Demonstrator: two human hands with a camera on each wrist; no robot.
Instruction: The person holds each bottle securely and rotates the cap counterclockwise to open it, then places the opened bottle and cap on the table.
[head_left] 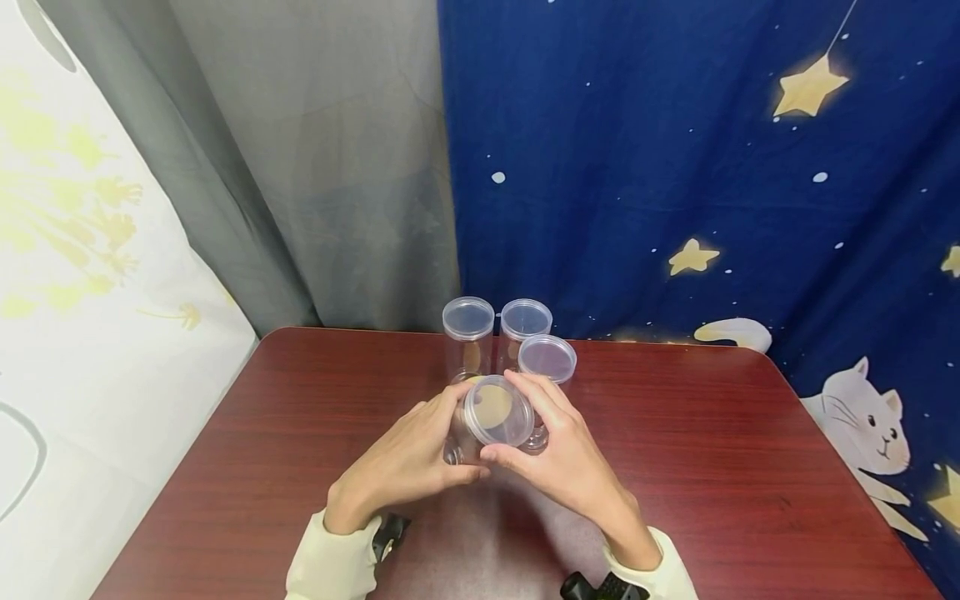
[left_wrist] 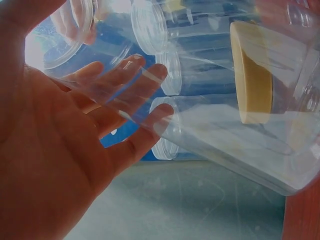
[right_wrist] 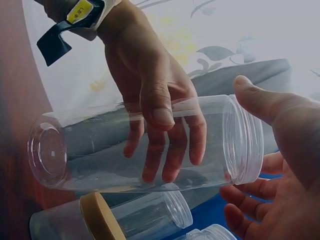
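A tall clear plastic jar (head_left: 472, 446) with a translucent screw lid (head_left: 501, 412) is held by both hands, tilted slightly toward me. My left hand (head_left: 401, 458) grips its body, thumb on the near side and fingers round the far side. Thumb and fingers of my right hand (head_left: 562, 442) hold the lid at the rim. The held jar (right_wrist: 145, 145) looks empty in the right wrist view. Beyond it, a round tan top (right_wrist: 102, 215) sits on a shorter clear container, partly hidden; this tan top (left_wrist: 257, 75) shows through the held jar in the left wrist view.
Three more lidded clear jars stand close behind: a left jar (head_left: 468, 321), a back right jar (head_left: 527, 321) and a nearer one (head_left: 547, 360). They stand near the far edge of the red-brown table (head_left: 675, 433), with grey and blue curtains (head_left: 637, 167) behind.
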